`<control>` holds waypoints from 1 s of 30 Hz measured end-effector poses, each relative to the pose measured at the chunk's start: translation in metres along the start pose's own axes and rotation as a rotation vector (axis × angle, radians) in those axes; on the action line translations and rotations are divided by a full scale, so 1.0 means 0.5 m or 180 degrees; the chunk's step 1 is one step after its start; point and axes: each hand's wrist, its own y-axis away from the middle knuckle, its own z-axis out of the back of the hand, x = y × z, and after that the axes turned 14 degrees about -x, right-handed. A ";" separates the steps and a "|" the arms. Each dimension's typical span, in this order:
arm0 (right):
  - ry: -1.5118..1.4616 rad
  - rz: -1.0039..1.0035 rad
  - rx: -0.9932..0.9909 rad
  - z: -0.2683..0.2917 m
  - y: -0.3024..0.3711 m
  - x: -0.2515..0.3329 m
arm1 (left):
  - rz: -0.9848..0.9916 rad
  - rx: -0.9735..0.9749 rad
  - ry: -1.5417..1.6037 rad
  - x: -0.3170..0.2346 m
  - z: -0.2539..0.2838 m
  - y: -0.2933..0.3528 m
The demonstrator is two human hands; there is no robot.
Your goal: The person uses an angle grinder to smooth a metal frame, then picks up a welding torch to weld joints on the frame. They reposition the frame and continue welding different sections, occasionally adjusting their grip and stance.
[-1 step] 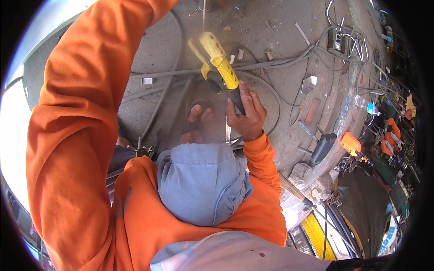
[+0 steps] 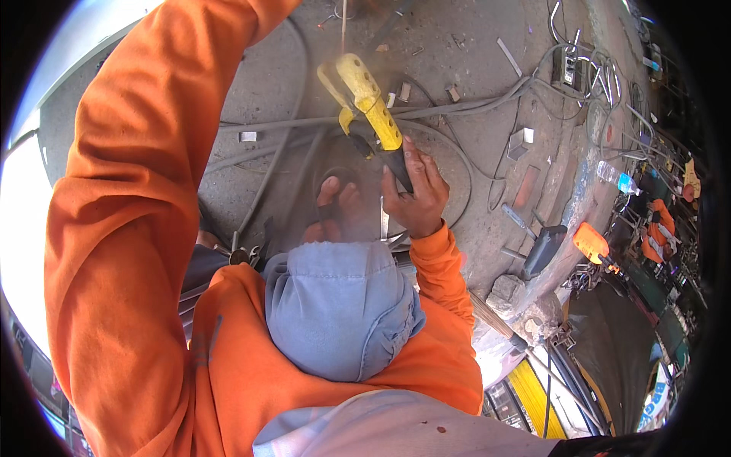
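Note:
My right hand (image 2: 419,192) is closed round the black handle end of a yellow welding electrode holder (image 2: 378,116). The holder points up and away, with its lever on the left side. A thin welding rod (image 2: 344,29) rises from its jaw end and runs out past the top edge. My left arm, in a loose orange sleeve (image 2: 126,206), reaches up along the left side. That hand lies beyond the top edge and does not show. Below the holder are bare toes (image 2: 339,190), slightly hazy. A grey-blue cloth cap (image 2: 339,305) fills the lower middle and hides what lies beneath it.
Grey cables (image 2: 449,108) cross the concrete floor behind the holder. On the right lie a small metal box piece (image 2: 521,142), a hammer (image 2: 544,250), an orange tool (image 2: 591,242) and a plastic bottle (image 2: 618,178). A broom (image 2: 495,320) and stones (image 2: 506,295) are lower right.

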 end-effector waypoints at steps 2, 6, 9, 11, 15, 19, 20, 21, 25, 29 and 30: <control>0.0031 0.0043 -0.0040 -0.002 0.002 -0.003 | -0.0006 0.0043 0.0068 -0.001 0.004 0.004; 0.0070 0.0041 -0.0090 -0.006 0.005 -0.007 | 0.0065 0.0031 0.0019 -0.009 0.002 0.005; 0.0079 0.0066 -0.0089 -0.006 0.006 -0.009 | 0.0106 0.0013 -0.0099 -0.011 -0.003 0.002; 0.0085 0.0083 -0.0091 -0.005 0.006 -0.010 | 0.0050 0.0003 -0.0104 -0.009 -0.004 0.002; 0.0127 0.0089 -0.0062 -0.007 0.005 -0.012 | -0.0121 -0.0014 0.0038 -0.002 0.000 0.004; 0.0144 -0.0009 -0.0065 -0.009 0.005 -0.010 | 0.0069 0.0004 -0.0152 -0.010 0.000 0.002; 0.0131 -0.0025 -0.0063 -0.009 0.004 -0.009 | -0.0119 -0.0055 -0.0140 -0.013 0.000 0.005; 0.0116 -0.0043 -0.0059 -0.009 0.004 -0.008 | 0.0042 -0.0107 -0.0190 -0.017 -0.002 0.005; 0.0090 -0.0083 -0.0006 -0.007 0.001 -0.006 | 0.0712 -0.0382 -0.0266 -0.034 -0.018 0.006; -0.0019 0.0204 -0.0142 -0.002 -0.002 -0.005 | 0.0216 0.0013 0.0113 -0.026 -0.002 0.009; 0.0001 0.0185 -0.0057 -0.002 -0.002 -0.004 | 0.0215 0.0002 0.0082 -0.024 -0.002 0.008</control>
